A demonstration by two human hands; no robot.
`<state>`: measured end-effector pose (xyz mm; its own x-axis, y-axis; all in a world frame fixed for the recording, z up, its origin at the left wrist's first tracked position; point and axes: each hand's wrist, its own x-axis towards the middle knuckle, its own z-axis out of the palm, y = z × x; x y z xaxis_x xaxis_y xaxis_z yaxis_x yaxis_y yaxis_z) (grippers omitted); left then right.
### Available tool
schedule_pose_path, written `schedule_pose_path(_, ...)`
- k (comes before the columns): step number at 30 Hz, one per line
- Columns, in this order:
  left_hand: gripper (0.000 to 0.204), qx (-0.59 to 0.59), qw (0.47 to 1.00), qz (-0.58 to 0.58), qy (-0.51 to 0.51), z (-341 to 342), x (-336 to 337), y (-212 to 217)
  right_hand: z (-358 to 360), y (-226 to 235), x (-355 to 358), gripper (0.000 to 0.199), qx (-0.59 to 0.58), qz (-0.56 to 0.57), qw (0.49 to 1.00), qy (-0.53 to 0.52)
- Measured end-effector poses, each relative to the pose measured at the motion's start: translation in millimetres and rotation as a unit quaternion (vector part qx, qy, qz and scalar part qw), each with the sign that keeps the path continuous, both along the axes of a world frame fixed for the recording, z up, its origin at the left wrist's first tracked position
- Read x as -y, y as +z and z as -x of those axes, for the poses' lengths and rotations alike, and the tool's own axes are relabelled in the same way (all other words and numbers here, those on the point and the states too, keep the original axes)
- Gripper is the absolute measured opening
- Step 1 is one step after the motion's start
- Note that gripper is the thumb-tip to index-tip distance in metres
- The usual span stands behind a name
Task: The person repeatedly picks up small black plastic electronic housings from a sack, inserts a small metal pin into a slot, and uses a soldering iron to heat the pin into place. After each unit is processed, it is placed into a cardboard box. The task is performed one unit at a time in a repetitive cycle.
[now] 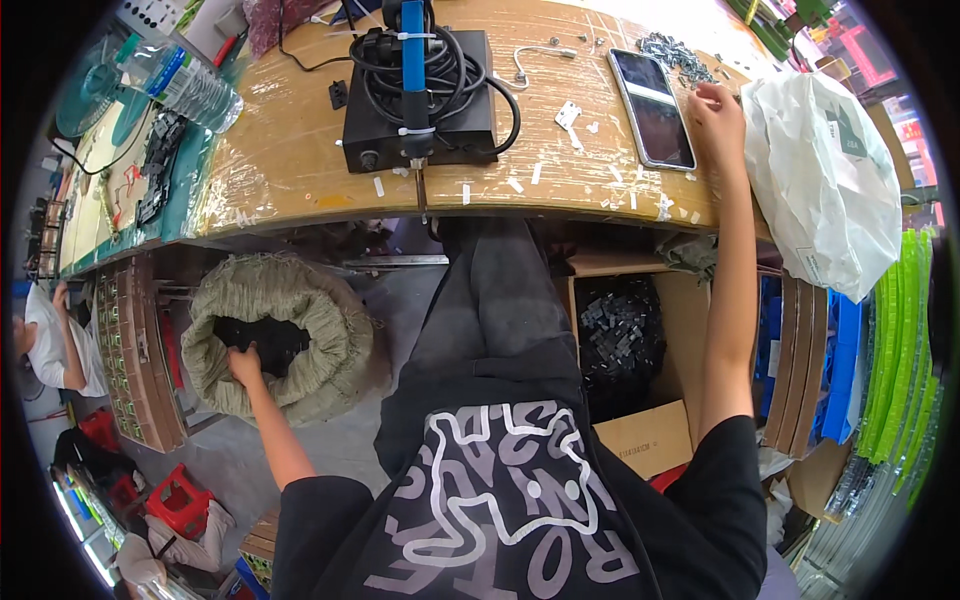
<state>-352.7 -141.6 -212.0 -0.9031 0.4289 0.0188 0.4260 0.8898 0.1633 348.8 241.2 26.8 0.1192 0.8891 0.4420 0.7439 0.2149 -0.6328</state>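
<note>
My left hand (243,362) reaches over the rim of a rolled-down woven sack (345,335) on the floor to the left. Its fingers are curled at the dark contents (275,338), and whatever they grip is too small to make out. On the bench at the right, my right hand (718,118) lies between a phone (652,110) and a white plastic bag (820,175). Its fingers are bent together beside a pile of small metal parts (675,55); anything in them is hidden.
A black box with a coiled cable (470,110) and a blue-handled upright tool (413,60) stands mid-bench. Under the bench, an open carton (645,435) holds many small dark pieces (620,330). A water bottle (195,90) lies at the left; another person (65,340) is beyond.
</note>
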Motion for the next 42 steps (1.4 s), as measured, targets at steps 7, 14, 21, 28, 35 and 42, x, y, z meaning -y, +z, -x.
schedule_pose_path(7, 0.030, 0.200, 0.962, -0.183, 0.042, -17.4, -8.3, 26.1, -10.1, -2.8, -52.7, 0.019, 0.082, 0.110, 0.990, -0.026)
schedule_pose_path(14, 0.016, 0.300, 0.834, -0.454, 0.094, -90.9, -8.7, 77.3, -22.6, -19.1, -60.1, 0.014, 0.228, -0.016, 0.973, -0.016)
schedule_pose_path(21, 0.019, 0.460, 0.659, -0.594, -0.017, -211.5, -35.4, 151.4, 18.8, 27.7, 25.3, 0.017, -0.122, -0.032, 0.992, 0.008)
schedule_pose_path(28, 0.039, 0.655, 0.570, -0.476, -0.137, -313.4, -49.1, 201.7, 94.2, 44.2, 172.7, 0.012, -0.360, -0.050, 0.926, 0.102)
schedule_pose_path(35, 0.033, 0.741, 0.499, -0.389, -0.225, -357.7, -65.4, 201.8, 153.2, 8.8, 237.8, 0.016, -0.453, 0.173, 0.854, 0.189)
schedule_pose_path(42, 0.030, 0.715, 0.574, -0.244, -0.316, -363.3, -67.7, 216.7, 162.9, -5.3, 242.8, 0.017, -0.315, 0.135, 0.893, 0.293)
